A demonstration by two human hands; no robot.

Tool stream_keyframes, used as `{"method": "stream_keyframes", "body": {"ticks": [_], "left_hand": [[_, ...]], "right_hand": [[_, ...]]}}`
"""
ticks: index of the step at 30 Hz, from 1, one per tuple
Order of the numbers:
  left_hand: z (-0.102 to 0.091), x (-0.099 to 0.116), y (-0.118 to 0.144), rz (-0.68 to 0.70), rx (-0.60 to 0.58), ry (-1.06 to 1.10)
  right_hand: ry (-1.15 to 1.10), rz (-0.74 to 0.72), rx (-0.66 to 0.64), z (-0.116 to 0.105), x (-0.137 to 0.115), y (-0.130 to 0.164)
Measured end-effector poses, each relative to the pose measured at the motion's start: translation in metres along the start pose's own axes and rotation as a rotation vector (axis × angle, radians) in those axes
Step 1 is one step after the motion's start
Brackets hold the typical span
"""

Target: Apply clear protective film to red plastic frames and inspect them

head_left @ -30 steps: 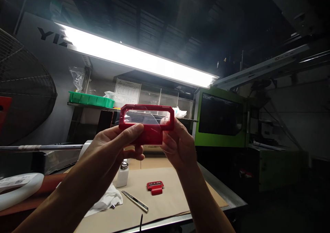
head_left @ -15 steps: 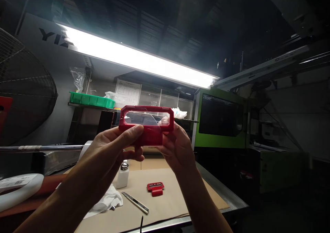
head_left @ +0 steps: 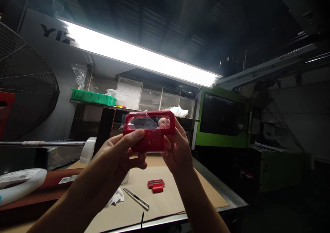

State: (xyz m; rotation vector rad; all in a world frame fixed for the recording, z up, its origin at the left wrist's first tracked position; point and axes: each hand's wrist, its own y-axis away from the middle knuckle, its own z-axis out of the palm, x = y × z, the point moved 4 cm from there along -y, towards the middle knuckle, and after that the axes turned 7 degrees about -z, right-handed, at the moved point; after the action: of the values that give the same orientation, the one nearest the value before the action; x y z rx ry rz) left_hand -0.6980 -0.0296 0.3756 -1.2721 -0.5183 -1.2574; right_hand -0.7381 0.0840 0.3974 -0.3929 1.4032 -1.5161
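Head view. Red plastic frame (head_left: 149, 131): one, raised toward the strip light (head_left: 139, 58), clamped between left hand (head_left: 121, 155) and right hand (head_left: 177, 148), thumbs on its near face, fingers closed behind. Clear window in upper half, thin transparent film lifting across it; looks mid-inspection, film apparently not yet off or not yet seated, cannot tell which. Below the hands, on cardboard sheet (head_left: 177, 198): one smaller red part (head_left: 156, 185), untouched; one knife (head_left: 135, 198); one white cloth (head_left: 117, 197). Beyond left hand: one green tray (head_left: 91, 97). Right of right hand: one green machine (head_left: 221, 121).
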Motion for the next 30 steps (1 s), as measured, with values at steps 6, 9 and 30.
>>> {"method": "stream_keyframes", "body": {"ticks": [6,9,30], "left_hand": [[0.004,-0.003,0.003,-0.031,0.033,0.060],[0.001,-0.005,0.002,-0.036,0.053,0.063],[-0.003,-0.012,-0.002,-0.070,0.059,0.138]], "right_hand": [[0.123,-0.075,0.022,-0.003,0.001,-0.003],[0.177,-0.129,0.027,-0.003,-0.001,-0.002],[0.213,-0.132,0.016,-0.008,0.002,-0.005]]}}
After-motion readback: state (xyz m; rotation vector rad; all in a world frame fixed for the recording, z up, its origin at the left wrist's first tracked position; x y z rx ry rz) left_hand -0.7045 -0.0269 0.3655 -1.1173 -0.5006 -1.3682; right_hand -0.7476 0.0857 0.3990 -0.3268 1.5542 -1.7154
